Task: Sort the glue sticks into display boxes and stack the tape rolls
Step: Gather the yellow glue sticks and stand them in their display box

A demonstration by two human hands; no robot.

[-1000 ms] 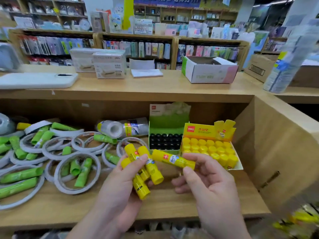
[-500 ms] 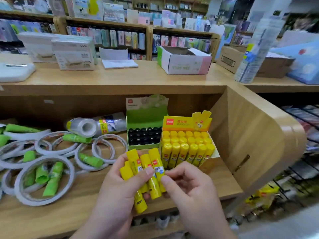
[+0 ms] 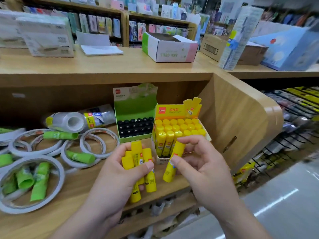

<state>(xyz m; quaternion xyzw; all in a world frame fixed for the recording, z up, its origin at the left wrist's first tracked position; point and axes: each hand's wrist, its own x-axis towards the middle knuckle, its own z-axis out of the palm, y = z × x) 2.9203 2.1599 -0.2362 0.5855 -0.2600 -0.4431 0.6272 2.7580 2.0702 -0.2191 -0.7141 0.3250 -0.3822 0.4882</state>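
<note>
My left hand (image 3: 119, 176) grips a bunch of yellow glue sticks (image 3: 138, 163) over the shelf's front edge. My right hand (image 3: 203, 171) pinches a single yellow glue stick (image 3: 173, 163), tilted, just in front of the yellow display box (image 3: 179, 130), which is nearly full of yellow sticks. Left of that box stands a green display box (image 3: 134, 125) holding black-capped sticks. Green glue sticks (image 3: 39, 181) lie scattered among white tape rolls (image 3: 31, 185) on the left of the shelf.
A wrapped sleeve of clear tape (image 3: 77, 120) lies behind the white rolls. The wooden side panel (image 3: 241, 128) closes the shelf on the right. On the counter above sit an open white carton (image 3: 170, 49) and white boxes (image 3: 46, 37). A wire rack (image 3: 284, 135) stands at the right.
My right hand has pulled one yellow stick out of the bunch in my left hand and carried it right, toward the yellow box. The view has shifted closer and right.
</note>
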